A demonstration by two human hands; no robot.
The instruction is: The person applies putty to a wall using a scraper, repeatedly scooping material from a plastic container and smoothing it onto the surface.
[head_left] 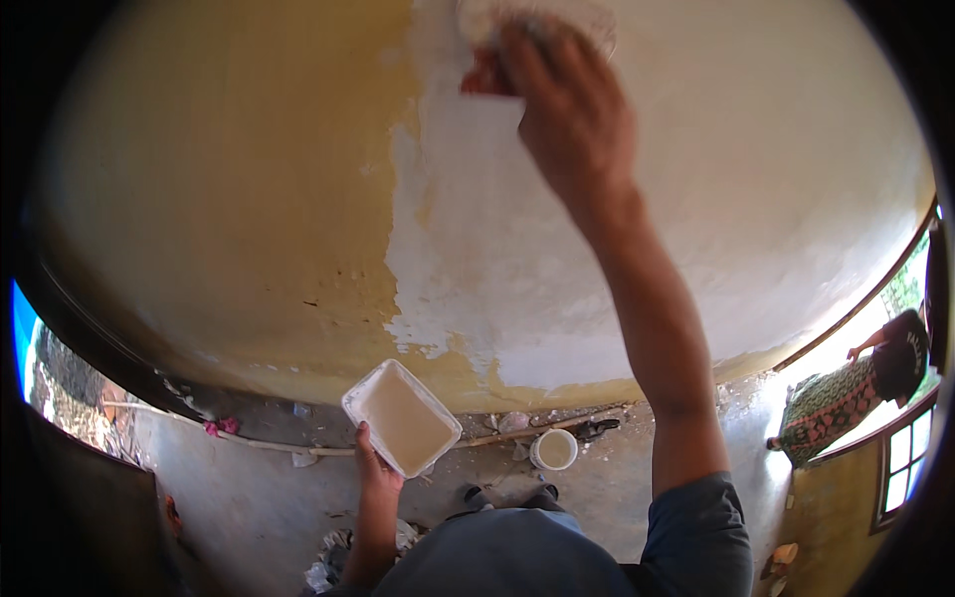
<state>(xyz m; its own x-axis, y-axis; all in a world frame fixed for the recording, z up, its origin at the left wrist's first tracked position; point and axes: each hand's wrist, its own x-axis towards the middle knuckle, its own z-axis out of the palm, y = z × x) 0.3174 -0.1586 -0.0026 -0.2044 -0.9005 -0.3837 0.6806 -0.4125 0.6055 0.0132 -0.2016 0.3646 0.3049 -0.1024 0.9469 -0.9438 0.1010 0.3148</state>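
My left hand point(376, 463) grips the near left edge of a white rectangular tub point(360, 390) and holds it at waist height in front of the wall. Smooth off-white paste point(403, 423) fills much of this tub. Raised high, my right hand point(577, 109) is closed round a hand tool point(487, 80) with a reddish part, pressed at the wall point(458, 239). Blur and my fingers hide the tool's exact kind. Wet whitish coating point(592, 20) surrounds these fingers. The wall is yellow-ochre on the left and whitish on the right, with a ragged border between.
On the floor by the wall's foot stand a white bucket point(554, 450) and a long pole point(328, 451). Crumpled plastic point(323, 572) lies near my left side. A person point(856, 393) in a patterned skirt is by the doorway at right, near a window point(905, 463).
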